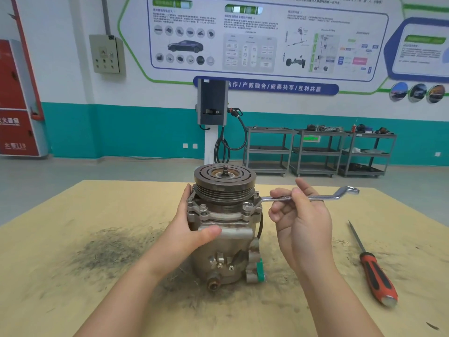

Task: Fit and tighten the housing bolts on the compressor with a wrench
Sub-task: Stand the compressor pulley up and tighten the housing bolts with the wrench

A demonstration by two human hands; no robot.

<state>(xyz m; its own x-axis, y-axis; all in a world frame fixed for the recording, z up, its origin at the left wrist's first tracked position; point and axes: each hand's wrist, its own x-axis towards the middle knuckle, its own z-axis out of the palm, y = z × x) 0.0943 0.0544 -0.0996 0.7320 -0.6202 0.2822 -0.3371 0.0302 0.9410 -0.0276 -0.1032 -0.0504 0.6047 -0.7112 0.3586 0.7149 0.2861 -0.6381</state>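
The compressor (pixel 224 227) stood upright near the middle of the table (pixel 73 239), pulley up. The left hand (pixel 192 227) was wrapped around its left side, thumb across the front. The right hand (pixel 301 215) pinched the wrench (pixel 306 197) shaft in loosely curled fingers, its ring end at a bolt (pixel 247 205) on the right flange. A screwdriver (pixel 371 266) lay near the table's right edge.

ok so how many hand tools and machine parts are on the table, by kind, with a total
wrench: 1, held in the right hand
screwdriver: 1, lying on the table
compressor: 1, steadied by the left hand
total: 3
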